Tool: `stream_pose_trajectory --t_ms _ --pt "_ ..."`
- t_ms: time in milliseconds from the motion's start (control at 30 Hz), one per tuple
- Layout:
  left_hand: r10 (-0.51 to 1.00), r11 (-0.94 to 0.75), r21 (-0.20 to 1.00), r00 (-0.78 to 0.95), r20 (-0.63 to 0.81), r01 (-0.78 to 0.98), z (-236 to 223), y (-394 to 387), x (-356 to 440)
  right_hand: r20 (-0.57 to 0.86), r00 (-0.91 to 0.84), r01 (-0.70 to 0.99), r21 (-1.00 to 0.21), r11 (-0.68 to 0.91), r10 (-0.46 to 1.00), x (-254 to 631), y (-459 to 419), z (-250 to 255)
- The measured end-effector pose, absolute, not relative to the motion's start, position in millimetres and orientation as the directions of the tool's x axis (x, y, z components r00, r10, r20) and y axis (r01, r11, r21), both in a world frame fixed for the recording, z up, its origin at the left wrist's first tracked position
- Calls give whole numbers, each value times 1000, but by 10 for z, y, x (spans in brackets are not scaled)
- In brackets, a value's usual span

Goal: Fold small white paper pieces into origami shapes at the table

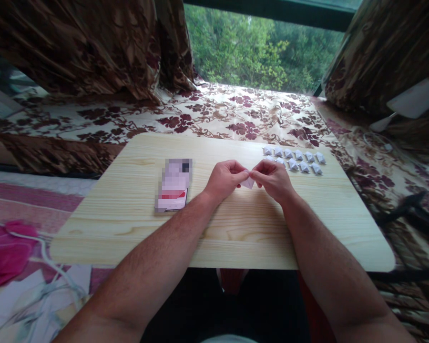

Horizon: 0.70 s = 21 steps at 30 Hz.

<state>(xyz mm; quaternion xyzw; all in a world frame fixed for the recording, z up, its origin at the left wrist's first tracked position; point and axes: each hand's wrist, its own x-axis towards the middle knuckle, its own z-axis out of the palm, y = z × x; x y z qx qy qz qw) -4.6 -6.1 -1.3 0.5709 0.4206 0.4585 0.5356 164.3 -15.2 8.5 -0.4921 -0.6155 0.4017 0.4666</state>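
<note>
The left hand [224, 181] pinched a small white folded piece [249, 181] between thumb and fingertips, and the right hand [274, 180] pinched its other side; the piece sat between them, over the middle of the table [128, 190]. Just beyond the right hand, two rows of folded white shapes [299, 155] lay at the far right, the nearer row partly hidden by that hand. A phone [174, 185] lay to the left, near the left forearm [168, 243]. Wood surface stretched from the right forearm [318, 238] to the right edge, and from the phone to the left edge; patterned cloth [207, 119] bordered the far edge.
</note>
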Motion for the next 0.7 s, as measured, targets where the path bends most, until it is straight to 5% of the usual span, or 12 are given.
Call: stream_pose_trajectory --t_ms 700 --pt "986 -87 996 147 82 29 -47 -32 -17 192 -71 305 -930 204 979 1619 -153 57"
